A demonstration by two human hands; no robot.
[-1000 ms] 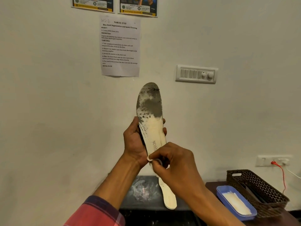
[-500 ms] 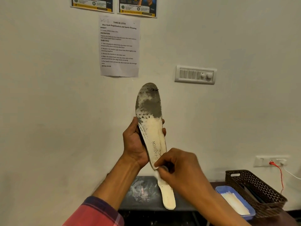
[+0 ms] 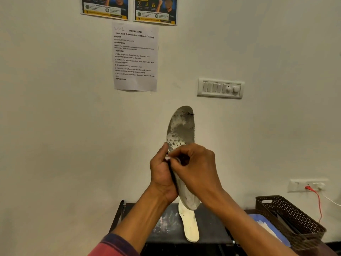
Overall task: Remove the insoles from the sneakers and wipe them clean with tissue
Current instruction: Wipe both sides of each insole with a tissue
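Note:
I hold a dirty insole upright in front of the wall, toe end up, its upper part grey and smudged. My left hand grips it from the left at its middle. My right hand pinches a small white tissue and presses it against the insole's middle, covering that part. A second, cream insole lies on the dark shelf top below.
To the lower right stand a blue tray with white tissue and a brown perforated basket. A switch panel and a taped task sheet are on the wall. A red cable hangs from a socket.
My right hand with the tissue has slid up the insole from near the heel to its middle. The insole and my left hand have held about steady.

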